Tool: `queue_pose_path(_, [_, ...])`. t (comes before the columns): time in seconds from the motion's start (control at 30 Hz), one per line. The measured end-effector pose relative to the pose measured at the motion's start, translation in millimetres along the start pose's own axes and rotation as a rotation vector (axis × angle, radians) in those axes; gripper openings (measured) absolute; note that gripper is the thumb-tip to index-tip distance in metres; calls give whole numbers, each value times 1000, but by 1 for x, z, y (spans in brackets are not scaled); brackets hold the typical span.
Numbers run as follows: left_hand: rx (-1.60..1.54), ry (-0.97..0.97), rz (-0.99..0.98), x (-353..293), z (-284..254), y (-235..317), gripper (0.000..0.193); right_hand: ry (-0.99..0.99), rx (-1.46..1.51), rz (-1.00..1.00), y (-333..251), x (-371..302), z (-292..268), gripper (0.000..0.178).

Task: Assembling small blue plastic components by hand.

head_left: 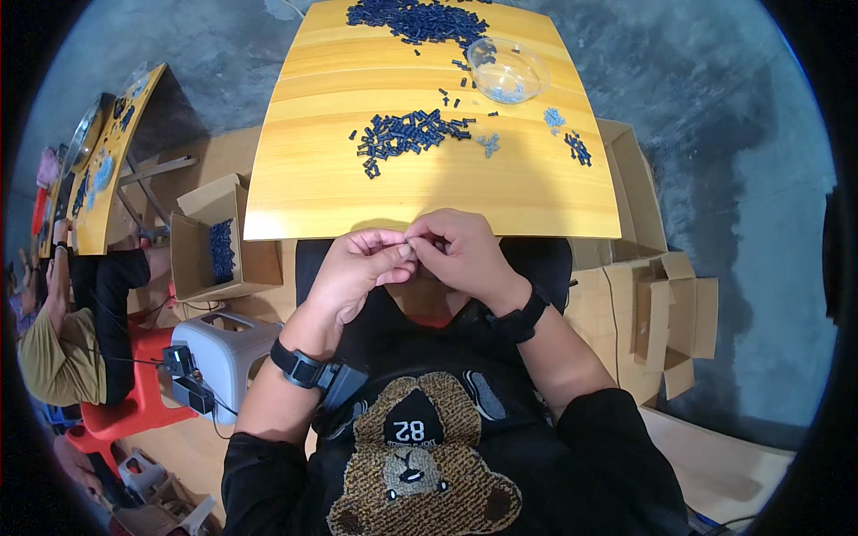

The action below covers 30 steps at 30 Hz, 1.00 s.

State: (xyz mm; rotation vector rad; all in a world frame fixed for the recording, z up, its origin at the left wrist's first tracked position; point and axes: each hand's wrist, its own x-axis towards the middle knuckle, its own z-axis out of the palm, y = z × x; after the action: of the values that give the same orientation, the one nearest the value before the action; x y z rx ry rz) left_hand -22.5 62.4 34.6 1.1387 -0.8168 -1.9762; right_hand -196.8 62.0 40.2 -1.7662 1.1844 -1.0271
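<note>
At the near edge of the yellow wooden table, in the head view, the left hand and the right hand meet fingertip to fingertip. Each has thumb and forefinger in a narrow pinch on a small dark piece; the fingers cover most of it, so I cannot tell its exact kind. Both wrists wear black bands, the left one with a boxy device.

Beyond the hands, left of the table's middle, lies a loose pile of short black parts, with a few strays on its far side. Just right of it sits a small cluster of pale pieces. Farther right are some light-blue pieces and, nearer, a small group of black parts. A clear round bowl stands on the far right, pale bits at its bottom. A larger black heap spreads over the far end.

To the left of the table, an open cardboard box on the floor holds more black parts; nearer stands a grey stool. At far left, a person in an olive top sits by another table.
</note>
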Motion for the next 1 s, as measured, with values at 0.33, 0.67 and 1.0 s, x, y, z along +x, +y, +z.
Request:
queue_pose_path(0.33, [-121,71,-14,3,0,1,16,37,-25,-116,-2,-3,3,14])
queue_pose_path(0.67, [-183,53,-44,-4,6,3,19,70,-88,-130,-2,-4,4,18])
queue_pose_path(1.0, [-160,60,-16,-4,7,0,19,75,-60,-146,-3,-8,3,18])
